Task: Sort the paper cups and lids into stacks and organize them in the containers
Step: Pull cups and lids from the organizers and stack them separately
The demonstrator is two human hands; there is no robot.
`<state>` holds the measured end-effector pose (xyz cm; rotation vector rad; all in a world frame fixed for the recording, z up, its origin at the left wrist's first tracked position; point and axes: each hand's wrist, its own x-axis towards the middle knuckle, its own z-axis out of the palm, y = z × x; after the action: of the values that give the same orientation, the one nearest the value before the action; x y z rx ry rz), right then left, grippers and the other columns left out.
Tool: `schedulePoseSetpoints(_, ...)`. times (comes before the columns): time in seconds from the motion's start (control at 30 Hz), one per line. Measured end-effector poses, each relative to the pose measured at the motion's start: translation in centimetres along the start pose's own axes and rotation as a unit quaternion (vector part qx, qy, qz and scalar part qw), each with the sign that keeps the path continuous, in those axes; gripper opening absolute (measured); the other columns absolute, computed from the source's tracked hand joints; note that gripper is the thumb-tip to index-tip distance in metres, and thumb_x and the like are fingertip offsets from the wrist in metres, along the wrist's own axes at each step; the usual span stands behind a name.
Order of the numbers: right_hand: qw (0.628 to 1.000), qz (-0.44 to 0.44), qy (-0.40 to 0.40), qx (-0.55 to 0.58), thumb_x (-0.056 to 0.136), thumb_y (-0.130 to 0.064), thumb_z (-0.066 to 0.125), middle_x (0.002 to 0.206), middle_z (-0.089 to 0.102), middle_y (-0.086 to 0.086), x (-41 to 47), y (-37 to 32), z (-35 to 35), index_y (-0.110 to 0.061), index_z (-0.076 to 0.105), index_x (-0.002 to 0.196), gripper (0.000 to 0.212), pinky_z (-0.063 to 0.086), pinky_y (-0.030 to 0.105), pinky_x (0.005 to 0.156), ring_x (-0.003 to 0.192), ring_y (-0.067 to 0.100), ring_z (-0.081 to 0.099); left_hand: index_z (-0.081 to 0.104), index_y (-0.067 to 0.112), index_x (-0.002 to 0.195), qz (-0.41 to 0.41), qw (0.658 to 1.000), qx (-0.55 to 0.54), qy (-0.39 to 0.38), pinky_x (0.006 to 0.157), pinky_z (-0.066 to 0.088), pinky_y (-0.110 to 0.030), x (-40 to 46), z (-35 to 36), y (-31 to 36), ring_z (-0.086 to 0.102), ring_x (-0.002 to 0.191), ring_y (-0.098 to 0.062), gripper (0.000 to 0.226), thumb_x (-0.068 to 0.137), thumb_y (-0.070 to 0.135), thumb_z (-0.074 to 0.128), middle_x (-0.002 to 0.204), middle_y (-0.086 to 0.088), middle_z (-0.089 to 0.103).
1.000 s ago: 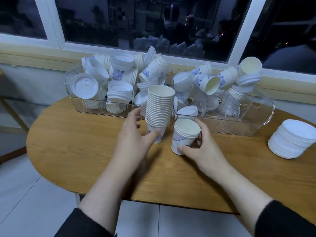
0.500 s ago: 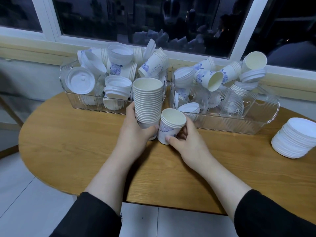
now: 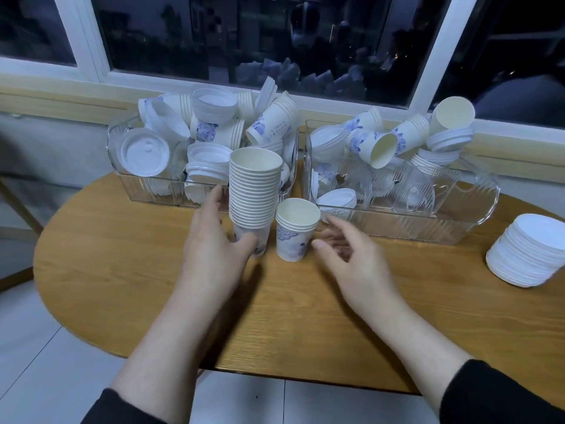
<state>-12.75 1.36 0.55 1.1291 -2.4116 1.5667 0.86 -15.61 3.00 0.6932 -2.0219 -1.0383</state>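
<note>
A tall stack of white paper cups with blue print (image 3: 255, 191) stands upright on the round wooden desk (image 3: 122, 270), and the left hand (image 3: 214, 243) holds it low down: the thumb curls round the bottom cup at the front while the fingers (image 3: 214, 198) reach round the far left side. Just to the right of that thumb stands a short stack of the same blue-printed paper cups (image 3: 295, 229), also upright on the desk, close beside the tall stack; whether the two touch I cannot tell. The right hand (image 3: 351, 258) hovers just right of the short stack, its fingers (image 3: 339, 228) spread and loosely bent, holding nothing and clear of the cup wall; the hand is somewhat blurred.

Beyond the left fingers sits a clear ribbed plastic container (image 3: 146, 191) heaped with loose cups lying at all angles and white plastic lids (image 3: 143, 153), some nested in short piles. Beyond the right fingers sits a second clear ribbed plastic container (image 3: 464, 215), partly filled with more tipped cups and lids towards its left and back. Well to the right of the right hand, at the desk's edge, lies a leaning stack of flat white lids (image 3: 532, 255). Both forearms end in dark sleeves (image 3: 501, 396). Behind the containers runs a white-framed window (image 3: 91, 56), dark outside.
</note>
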Motion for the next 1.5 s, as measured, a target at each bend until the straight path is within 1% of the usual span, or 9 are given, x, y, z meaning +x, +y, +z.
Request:
schedulePoseSetpoints(0.17,0.992,-0.067,0.046,-0.098,0.095,-0.022,0.065,0.104,0.069,-0.005,4.0,-2.2,-4.1,-0.022,0.067,0.119,0.024,0.053,0.032,0.089,0.093,0.013,0.066,0.061,0.025,0.095,0.046,0.996,-0.007,0.083,0.072,0.044,-0.023,-1.9,-1.2,3.1,0.059,0.074,-0.01,0.01,0.089,0.029,0.068,0.078,0.005,0.065)
schedulePoseSetpoints(0.33,0.957,-0.043,-0.084,-0.273,0.097,-0.025,0.06,0.133,0.062,0.0,10.2,-3.2,-4.2,-0.021,0.053,0.139,0.043,0.044,0.038,0.105,0.12,0.018,0.058,0.063,0.024,0.074,0.039,0.999,0.019,-0.018,0.06,0.036,-0.025,-2.8,0.8,3.2,0.055,0.067,-0.009,0.02,0.088,0.038,0.066,0.063,0.01,0.061)
schedulePoseSetpoints(0.53,0.906,-0.048,-0.195,-0.372,0.099,-0.017,0.052,0.143,0.056,0.005,13.7,-2.7,-2.8,-0.023,0.045,0.146,0.048,0.045,0.034,0.102,0.127,0.024,0.055,0.058,0.028,0.066,0.019,0.995,0.047,-0.08,0.06,0.039,-0.03,-2.7,1.5,2.8,0.054,0.063,-0.007,0.031,0.088,0.049,0.062,0.055,0.017,0.057)
schedulePoseSetpoints(0.7,0.873,-0.101,-0.192,-0.436,0.094,-0.014,0.059,0.143,0.05,0.008,14.4,-2.7,-2.6,-0.018,0.047,0.143,0.051,0.038,0.029,0.099,0.128,0.027,0.049,0.062,0.026,0.072,0.009,0.992,0.064,-0.11,0.063,0.045,-0.032,-2.8,1.7,3.1,0.056,0.066,-0.013,0.031,0.089,0.052,0.061,0.057,0.013,0.057)
schedulePoseSetpoints(0.9,0.842,-0.119,-0.195,-0.488,0.093,-0.01,0.057,0.118,0.053,0.009,14.5,-2.8,-2.7,-0.019,0.06,0.121,0.03,0.042,0.035,0.084,0.109,0.031,0.055,0.062,0.026,0.075,0.017,0.991,0.066,-0.113,0.062,0.041,-0.032,-2.8,1.6,3.3,0.054,0.066,-0.015,0.03,0.091,0.052,0.06,0.061,0.01,0.058)
schedulePoseSetpoints(1.2,0.875,-0.175,-0.094,-0.442,0.09,-0.009,0.061,0.099,0.061,0.007,11.2,-4.4,-6.9,-0.007,0.062,0.093,0.004,0.036,0.033,0.07,0.094,0.029,0.056,0.061,0.024,0.069,0.007,0.992,0.05,-0.115,0.06,0.041,-0.031,-3.0,1.7,3.5,0.058,0.067,-0.013,0.036,0.092,0.051,0.058,0.058,0.008,0.06)
schedulePoseSetpoints(1.3,0.888,-0.235,-0.058,-0.391,0.086,-0.01,0.07,0.097,0.062,0.001,7.5,-5.2,-9.1,-0.01,0.062,0.092,0.01,0.031,0.024,0.07,0.091,0.024,0.058,0.069,0.02,0.076,-0.033,0.988,-0.036,-0.148,0.059,0.041,-0.029,-3.3,1.8,4.4,0.06,0.058,-0.012,0.039,0.096,0.049,0.053,0.065,0.007,0.07)
schedulePoseSetpoints(1.4,0.88,-0.291,-0.111,-0.359,0.079,-0.005,0.076,0.108,0.066,0.006,3.0,-5.7,-9.4,-0.009,0.065,0.095,0.02,0.047,0.032,0.082,0.098,0.027,0.064,0.071,0.018,0.096,-0.149,0.948,-0.2,-0.197,0.051,0.041,-0.027,-3.7,2.0,5.5,0.056,0.051,-0.02,0.042,0.097,0.054,0.05,0.075,-0.002,0.076)
schedulePoseSetpoints(1.5,0.864,-0.329,-0.161,-0.345,0.078,-0.008,0.074,0.113,0.065,0.007,0.1,-5.4,-8.8,-0.011,0.064,0.095,0.02,0.046,0.033,0.088,0.103,0.027,0.063,0.07,0.012,0.101,-0.21,0.912,-0.272,-0.223,0.04,0.035,-0.021,-4.4,2.7,5.7,0.051,0.045,-0.021,0.032,0.099,0.041,0.056,0.075,-0.003,0.076)
